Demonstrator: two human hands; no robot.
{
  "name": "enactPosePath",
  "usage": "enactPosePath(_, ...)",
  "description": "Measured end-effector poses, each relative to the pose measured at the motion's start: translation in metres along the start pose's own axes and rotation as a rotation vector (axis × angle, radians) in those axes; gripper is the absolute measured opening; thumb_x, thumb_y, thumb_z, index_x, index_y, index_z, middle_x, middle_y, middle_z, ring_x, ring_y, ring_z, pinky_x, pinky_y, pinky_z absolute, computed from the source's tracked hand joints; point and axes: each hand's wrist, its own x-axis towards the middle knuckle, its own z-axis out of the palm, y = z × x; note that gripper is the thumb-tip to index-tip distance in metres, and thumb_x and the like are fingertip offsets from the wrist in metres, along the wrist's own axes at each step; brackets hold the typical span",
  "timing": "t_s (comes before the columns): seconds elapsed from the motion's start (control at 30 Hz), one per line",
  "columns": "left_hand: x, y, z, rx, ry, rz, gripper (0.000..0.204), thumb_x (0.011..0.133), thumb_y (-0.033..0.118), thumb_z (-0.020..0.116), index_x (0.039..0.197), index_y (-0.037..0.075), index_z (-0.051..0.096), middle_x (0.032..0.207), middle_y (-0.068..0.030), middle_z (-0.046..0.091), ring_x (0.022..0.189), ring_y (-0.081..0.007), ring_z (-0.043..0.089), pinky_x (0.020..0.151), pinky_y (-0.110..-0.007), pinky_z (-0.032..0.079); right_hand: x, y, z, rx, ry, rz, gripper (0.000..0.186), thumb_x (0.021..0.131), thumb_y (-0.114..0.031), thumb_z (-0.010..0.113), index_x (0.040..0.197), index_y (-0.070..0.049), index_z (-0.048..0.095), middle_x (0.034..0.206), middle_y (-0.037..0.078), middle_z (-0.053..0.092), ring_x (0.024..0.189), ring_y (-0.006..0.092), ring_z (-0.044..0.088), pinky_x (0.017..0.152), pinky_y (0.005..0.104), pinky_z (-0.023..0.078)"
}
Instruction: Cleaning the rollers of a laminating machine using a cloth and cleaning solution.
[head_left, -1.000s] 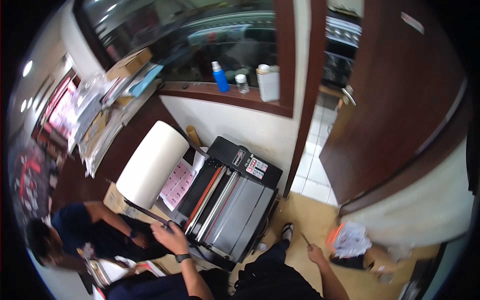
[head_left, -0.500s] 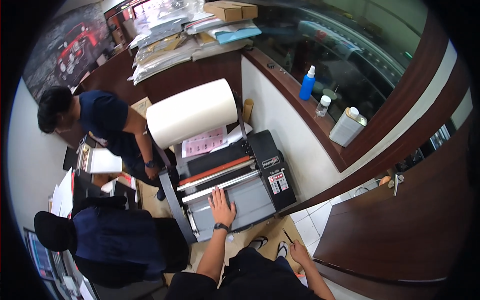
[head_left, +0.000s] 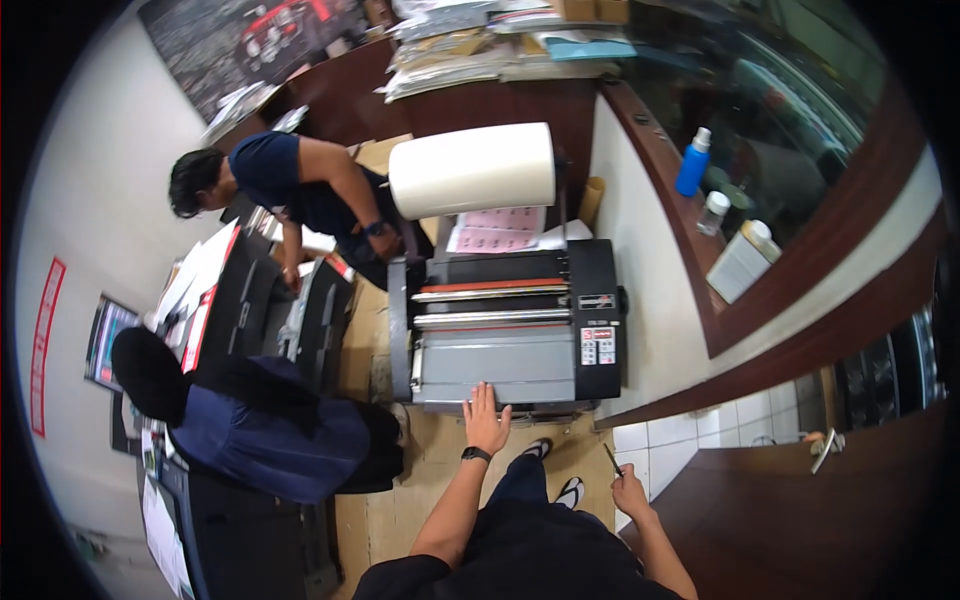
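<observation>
My left hand (head_left: 486, 425) lies open, fingers spread, on the front edge of the grey feed tray (head_left: 530, 366) of a black roller machine (head_left: 595, 270), a laminator by its look. My right hand (head_left: 628, 492) grips a thin dark tool (head_left: 612, 462) beside the machine's lower right, pointing up and left; its exact kind is too small to make out. A large white roll (head_left: 470, 170) is mounted at the machine's back, above pink printed sheets (head_left: 497, 228). Metal and red rollers (head_left: 488, 316) cross the machine, and a button panel (head_left: 598, 344) is on its right end.
Two co-workers (head_left: 318, 168) (head_left: 265, 430) stand left, by a black printer (head_left: 250, 540) and monitor (head_left: 106, 342). Paper stacks (head_left: 455, 60) lie behind. The right window sill (head_left: 665, 160) holds a blue spray bottle (head_left: 692, 165), jar and can. An open door (head_left: 760, 510) is at lower right.
The view has swung round to face the machine squarely. My left hand has moved from the machine's left side to the tray's front edge. The far co-worker has leaned further toward the left-hand equipment.
</observation>
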Motion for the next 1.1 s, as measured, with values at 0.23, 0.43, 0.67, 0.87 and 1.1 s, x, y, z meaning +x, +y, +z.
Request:
enactPosePath(0.23,0.088,-0.014,-0.03,-0.007,0.086,-0.05,0.072,0.096,0.035,0.058,0.154,0.001,0.034,0.163,-0.0209,0.028,0.151,-0.0373,0.026,0.122,-0.055,0.02,0.081,-0.067,-0.033,-0.047,0.19,-0.395,0.009,0.077,-0.003,0.062,0.081,-0.001,0.055,0.082,0.022,0.06,0.079,0.0439,0.06,0.07,0.049,0.049)
enactPosePath(0.43,0.173,-0.036,-0.053,0.046,0.156,0.074,0.071,0.095,0.036,0.061,0.153,0.004,0.038,0.162,-0.0196,0.031,0.15,-0.0361,0.029,0.121,-0.055,0.023,0.179,-0.134,-0.059,0.121,0.557,-0.125,0.02,0.096,-0.017,0.061,0.088,0.001,0.059,0.07,0.016,0.06,0.063,0.0291,0.058,0.063,0.0397,0.047)
enactPosePath(0.67,0.177,-0.036,-0.05,0.073,0.12,0.167,0.079,0.092,0.04,0.064,0.155,0.002,0.034,0.162,-0.018,0.032,0.153,-0.0348,0.022,0.123,-0.058,0.012,0.257,-0.134,-0.075,0.087,0.709,0.015,0.043,0.101,-0.038,0.054,0.093,0.003,0.065,0.071,0.013,0.063,0.072,0.0285,0.063,0.072,0.0422,0.049)
enactPosePath(0.87,0.176,-0.041,-0.053,0.041,0.119,0.21,0.078,0.092,0.038,0.064,0.155,0.002,0.035,0.163,-0.0178,0.031,0.154,-0.0341,0.022,0.124,-0.058,0.011,0.306,-0.168,-0.109,0.282,0.395,0.317,0.063,0.102,-0.054,0.048,0.102,0.005,0.068,0.075,0.013,0.068,0.076,0.028,0.066,0.073,0.0432,0.052)
enactPosePath(1.1,0.201,-0.031,-0.063,0.095,0.05,0.198,0.074,0.091,0.045,0.065,0.146,0.0,0.045,0.15,-0.0179,0.048,0.146,-0.0346,0.035,0.123,-0.058,0.013,0.394,-0.158,-0.104,0.72,0.323,0.319,0.09,0.095,-0.068,0.053,0.123,0.017,0.062,0.109,0.023,0.071,0.096,0.0292,0.071,0.084,0.0407,0.056)
